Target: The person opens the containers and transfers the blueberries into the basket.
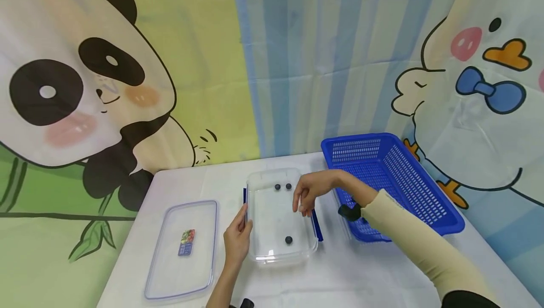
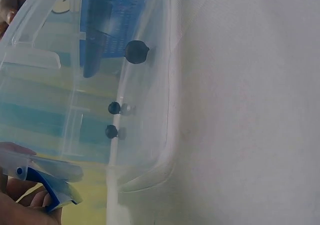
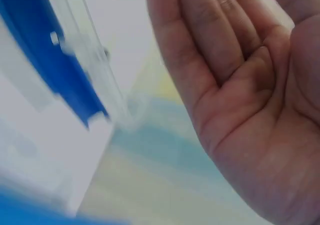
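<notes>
A clear plastic food container (image 1: 265,218) with blue side clips stands on the table. Inside lie three small dark blueberries: one blueberry (image 1: 289,240) near the front, another blueberry (image 1: 277,187) and a third blueberry (image 1: 289,186) side by side toward the back. My left hand (image 1: 238,239) grips the container's left edge at the blue clip (image 2: 47,187). Above the right rim hangs my right hand (image 1: 312,190), its loosely bent fingers pointing down. In the right wrist view its palm (image 3: 240,120) shows nothing held, though the fingertips are partly out of frame.
A blue perforated basket (image 1: 425,190) stands to the right, partly behind the right forearm. On the left lies a clear lid (image 1: 170,270) bearing a colourful label (image 1: 186,243). Printed curtains (image 1: 293,62) close off the table's back and sides.
</notes>
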`<action>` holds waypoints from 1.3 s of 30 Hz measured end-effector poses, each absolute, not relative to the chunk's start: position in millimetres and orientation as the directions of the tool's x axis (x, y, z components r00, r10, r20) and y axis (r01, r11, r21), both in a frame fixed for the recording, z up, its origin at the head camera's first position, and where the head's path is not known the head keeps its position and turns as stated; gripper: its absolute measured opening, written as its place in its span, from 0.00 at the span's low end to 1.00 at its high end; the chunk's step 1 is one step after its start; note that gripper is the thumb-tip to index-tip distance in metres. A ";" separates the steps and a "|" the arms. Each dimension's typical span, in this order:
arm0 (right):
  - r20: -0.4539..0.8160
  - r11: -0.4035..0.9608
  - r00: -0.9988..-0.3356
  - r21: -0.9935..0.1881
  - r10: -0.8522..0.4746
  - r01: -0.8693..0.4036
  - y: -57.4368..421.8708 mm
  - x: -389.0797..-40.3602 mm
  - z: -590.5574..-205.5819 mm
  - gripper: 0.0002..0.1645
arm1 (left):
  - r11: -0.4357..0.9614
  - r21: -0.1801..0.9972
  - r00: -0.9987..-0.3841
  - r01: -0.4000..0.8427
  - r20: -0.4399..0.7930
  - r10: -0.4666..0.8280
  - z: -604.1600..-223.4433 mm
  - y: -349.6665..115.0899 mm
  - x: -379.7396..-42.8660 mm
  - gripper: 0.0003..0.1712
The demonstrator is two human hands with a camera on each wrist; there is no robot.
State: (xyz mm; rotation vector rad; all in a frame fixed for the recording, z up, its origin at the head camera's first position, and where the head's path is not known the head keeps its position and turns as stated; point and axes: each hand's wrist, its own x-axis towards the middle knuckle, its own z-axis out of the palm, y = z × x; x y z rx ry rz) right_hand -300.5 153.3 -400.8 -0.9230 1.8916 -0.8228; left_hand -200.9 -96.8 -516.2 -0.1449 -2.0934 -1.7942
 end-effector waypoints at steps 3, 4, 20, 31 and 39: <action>-0.537 0.624 -0.327 -0.721 -0.778 -0.300 124.2 -299.0 -413.0 0.11 | 0.164 0.939 -0.930 0.303 0.329 -0.163 -516.7 -95.8 -201.2 0.24; -0.582 0.665 -0.326 -0.684 -0.745 -0.300 116.7 -297.3 -417.0 0.11 | 0.156 0.942 -0.934 0.296 0.320 -0.160 -516.9 -95.6 -201.0 0.24; -0.757 0.828 -0.335 -0.508 -0.561 -0.236 82.1 -296.9 -468.3 0.09 | 0.181 0.931 -0.925 0.318 0.346 -0.156 -516.8 -96.5 -200.9 0.24; -0.764 0.821 -0.300 -0.530 -0.571 -0.211 83.6 -311.5 -500.3 0.05 | 0.153 0.933 -0.927 0.325 0.346 -0.145 -518.3 -95.1 -200.5 0.23; -0.763 0.812 -0.278 -0.549 -0.584 -0.200 83.3 -312.2 -507.9 0.04 | 0.135 0.936 -0.927 0.325 0.344 -0.151 -523.5 -95.9 -203.0 0.24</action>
